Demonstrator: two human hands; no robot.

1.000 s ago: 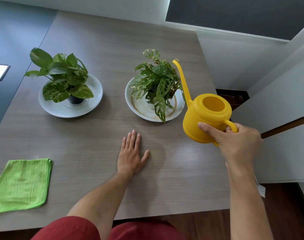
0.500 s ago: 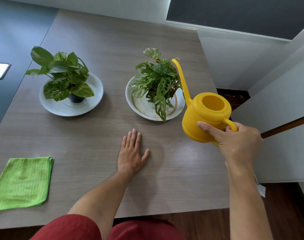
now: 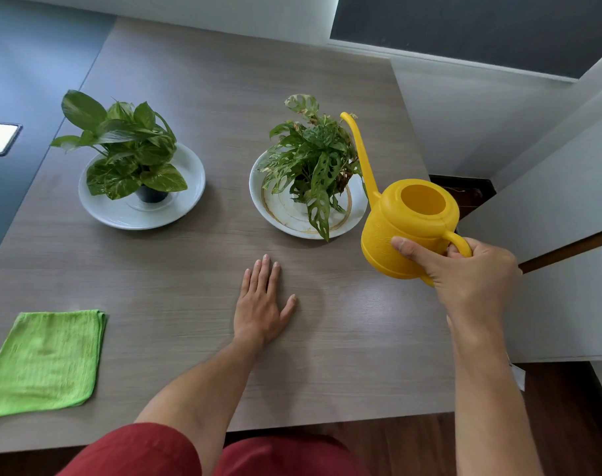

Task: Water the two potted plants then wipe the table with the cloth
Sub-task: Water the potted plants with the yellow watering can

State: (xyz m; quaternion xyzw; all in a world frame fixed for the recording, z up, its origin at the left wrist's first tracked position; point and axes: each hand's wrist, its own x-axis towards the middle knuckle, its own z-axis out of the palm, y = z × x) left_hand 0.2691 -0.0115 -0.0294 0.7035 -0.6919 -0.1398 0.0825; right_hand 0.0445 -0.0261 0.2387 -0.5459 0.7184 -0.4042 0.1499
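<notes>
My right hand (image 3: 464, 269) grips the handle of a yellow watering can (image 3: 409, 228), held above the table's right edge. Its long spout rises beside the right potted plant (image 3: 313, 156), which has holed leaves and stands on a white plate (image 3: 279, 214). The left potted plant (image 3: 127, 149), with broad leaves and a black pot, stands on another white plate (image 3: 189, 187). My left hand (image 3: 260, 304) lies flat on the wooden table (image 3: 175, 280), fingers apart, holding nothing. A folded green cloth (image 3: 45, 362) lies at the table's near left.
The table's right edge runs just under the watering can, with white cabinet panels (image 3: 550, 297) and dark wood floor beyond it. Grey floor borders the table on the left. My red-clad knees (image 3: 148, 451) sit at the near edge.
The watering can and my right hand have shifted very slightly up and left. My left hand, the plants and the cloth have not moved.
</notes>
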